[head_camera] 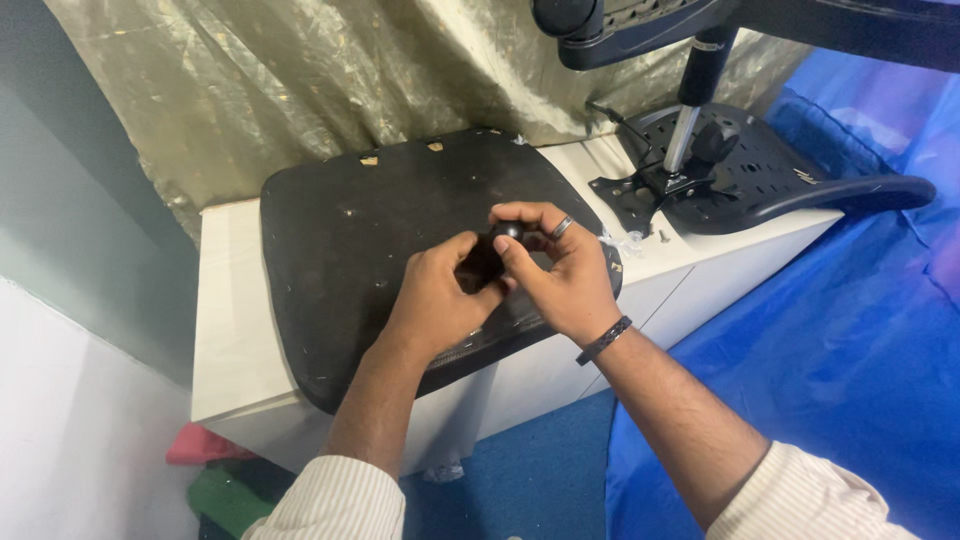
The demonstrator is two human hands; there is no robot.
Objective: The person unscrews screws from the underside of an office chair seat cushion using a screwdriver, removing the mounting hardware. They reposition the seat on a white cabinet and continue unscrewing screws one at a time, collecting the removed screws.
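My left hand [440, 295] and my right hand [560, 270] meet over a black chair seat panel [350, 240] that lies underside-up on a white table [225, 330]. Both hands grip one small black part [490, 258] with a rounded knob end; my fingers hide most of it. My right hand wears a ring and a dark wristband.
A black perforated chair part with a metal mechanism and gas-lift column [700, 160] rests on the table's right end, with loose screws [805, 177] near it. A shiny gold sheet [300, 80] hangs behind. Blue sheeting [830, 350] covers the floor at right.
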